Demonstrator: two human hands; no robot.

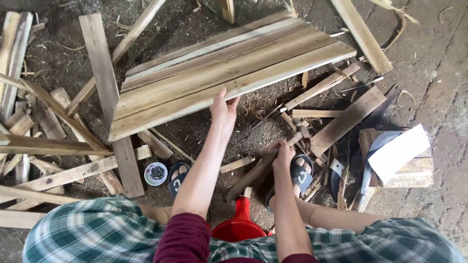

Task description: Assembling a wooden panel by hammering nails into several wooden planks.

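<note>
Nearest to me are checked shorts (92, 229) and dark red sleeves (185, 238), with a red plastic stool (240, 225) showing between the knees at 6 o'clock. From there both bare arms reach up toward 12.

I see my left hand (224, 108) at the near edge of a panel of nailed wooden boards (229, 68), fingers bent over that edge and thumb beneath, so it is clamped on the panel. That panel lies slanted across the ground, running from about 9 o'clock up to 2 o'clock, with the held spot near the middle of its lower edge.

I see my right hand (284, 155) lower down, toward 4 o'clock of the left one, fist wrapped tight around the wooden handle of a hammer (263, 168). Its handle runs down toward 7 o'clock; the head end sits just past the fist at 1 o'clock, partly hidden among scraps.

Feet in dark sandals (298, 175) rest on the dirt on either side of the stool. A small round tin of nails (156, 173) with a pale rim sits just beside the left sandal at 9 o'clock. At 3 o'clock a plain white sheet (399, 152) lies tilted on a low wooden block. Loose slats (103, 83) and offcuts litter the ground from 8 to 11 o'clock.
</note>
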